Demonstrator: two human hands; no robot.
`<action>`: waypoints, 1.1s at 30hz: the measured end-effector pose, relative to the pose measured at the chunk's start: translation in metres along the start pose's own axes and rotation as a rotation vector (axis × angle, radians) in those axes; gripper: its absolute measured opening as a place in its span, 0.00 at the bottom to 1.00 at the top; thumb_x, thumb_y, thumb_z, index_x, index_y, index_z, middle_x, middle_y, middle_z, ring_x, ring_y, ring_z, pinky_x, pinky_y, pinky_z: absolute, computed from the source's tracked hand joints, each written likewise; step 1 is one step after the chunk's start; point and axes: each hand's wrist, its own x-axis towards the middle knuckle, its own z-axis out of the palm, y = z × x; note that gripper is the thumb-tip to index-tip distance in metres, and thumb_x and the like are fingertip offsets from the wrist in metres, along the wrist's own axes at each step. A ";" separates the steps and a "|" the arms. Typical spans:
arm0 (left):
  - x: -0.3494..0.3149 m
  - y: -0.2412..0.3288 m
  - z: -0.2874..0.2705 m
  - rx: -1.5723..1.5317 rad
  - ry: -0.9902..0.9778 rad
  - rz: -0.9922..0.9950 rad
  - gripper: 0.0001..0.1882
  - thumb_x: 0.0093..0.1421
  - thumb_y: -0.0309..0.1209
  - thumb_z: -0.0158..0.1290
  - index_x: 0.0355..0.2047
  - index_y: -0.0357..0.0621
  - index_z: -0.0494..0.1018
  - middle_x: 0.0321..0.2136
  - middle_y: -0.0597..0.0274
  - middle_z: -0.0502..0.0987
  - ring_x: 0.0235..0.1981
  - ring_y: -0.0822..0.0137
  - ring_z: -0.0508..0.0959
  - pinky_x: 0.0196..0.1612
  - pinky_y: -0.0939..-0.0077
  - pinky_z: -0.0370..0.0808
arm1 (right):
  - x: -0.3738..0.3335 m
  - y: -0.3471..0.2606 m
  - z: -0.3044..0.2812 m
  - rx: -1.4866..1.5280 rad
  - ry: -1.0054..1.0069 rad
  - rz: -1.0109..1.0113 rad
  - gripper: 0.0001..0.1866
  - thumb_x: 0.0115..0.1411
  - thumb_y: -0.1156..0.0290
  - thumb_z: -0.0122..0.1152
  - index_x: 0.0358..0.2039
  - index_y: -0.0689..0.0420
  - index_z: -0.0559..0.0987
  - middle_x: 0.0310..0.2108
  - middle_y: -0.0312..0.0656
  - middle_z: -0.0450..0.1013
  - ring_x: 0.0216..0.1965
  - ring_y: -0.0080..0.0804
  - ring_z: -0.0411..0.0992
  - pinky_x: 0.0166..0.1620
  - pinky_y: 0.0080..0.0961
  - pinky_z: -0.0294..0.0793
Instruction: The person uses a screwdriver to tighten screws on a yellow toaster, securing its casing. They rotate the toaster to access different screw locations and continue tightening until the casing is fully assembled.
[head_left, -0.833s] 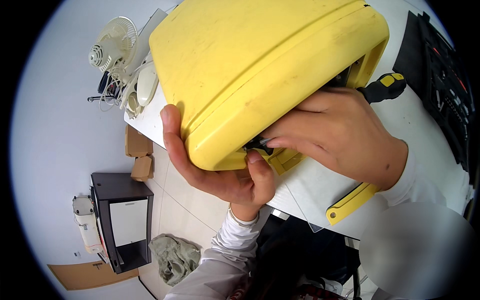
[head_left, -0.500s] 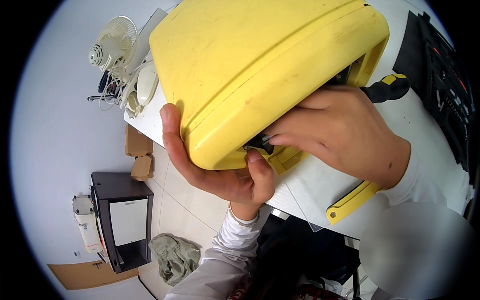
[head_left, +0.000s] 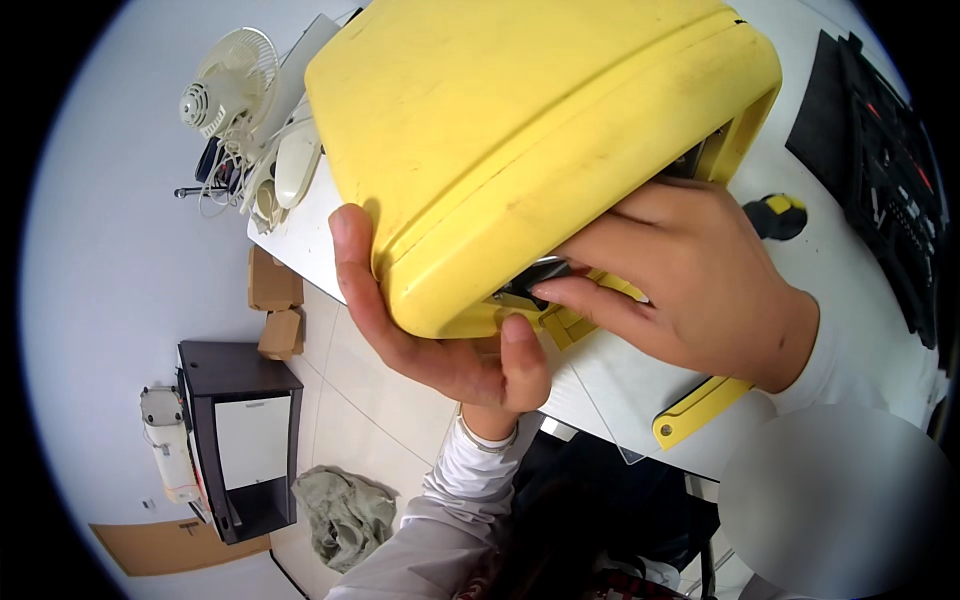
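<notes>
1. Here's the left hand [head_left: 455, 370], half-curled, cupping the casing's seven o'clock corner, thumb set apart by its rim!
2. The yellow casing [head_left: 520, 140] looms at twelve o'clock, tilted.
3. At four o'clock of it, the right hand [head_left: 705, 270], fingers bent into the opening; their grip I can't tell.
4. A black-and-yellow handle [head_left: 782, 217] peeks out, two o'clock from those knuckles.
</notes>
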 end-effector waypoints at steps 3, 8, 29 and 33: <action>0.000 0.002 0.000 -0.071 0.016 -0.063 0.45 0.54 0.46 0.48 0.64 0.35 0.40 0.64 0.40 0.47 0.64 0.48 0.53 0.64 0.53 0.52 | 0.000 -0.004 0.004 0.011 -0.022 0.035 0.14 0.48 0.70 0.68 0.36 0.58 0.80 0.28 0.40 0.74 0.27 0.36 0.73 0.31 0.27 0.72; 0.002 0.001 0.003 -0.107 0.038 -0.054 0.44 0.55 0.46 0.45 0.64 0.34 0.42 0.64 0.40 0.48 0.63 0.47 0.55 0.63 0.53 0.54 | -0.001 -0.014 0.006 0.020 -0.070 0.190 0.12 0.50 0.69 0.65 0.36 0.58 0.80 0.29 0.42 0.75 0.30 0.39 0.73 0.34 0.29 0.72; -0.004 0.015 0.003 -0.199 0.099 -0.179 0.40 0.60 0.42 0.46 0.63 0.30 0.44 0.65 0.37 0.42 0.63 0.47 0.56 0.61 0.55 0.60 | 0.009 -0.018 0.008 0.231 -0.046 0.361 0.10 0.48 0.73 0.65 0.34 0.58 0.82 0.27 0.42 0.78 0.26 0.36 0.77 0.32 0.24 0.74; -0.004 0.010 0.001 -0.169 0.103 -0.151 0.41 0.60 0.43 0.49 0.63 0.29 0.44 0.65 0.36 0.43 0.61 0.47 0.60 0.59 0.57 0.64 | 0.008 -0.016 0.008 0.254 -0.047 0.358 0.10 0.47 0.74 0.65 0.33 0.59 0.82 0.28 0.43 0.78 0.27 0.38 0.77 0.32 0.25 0.74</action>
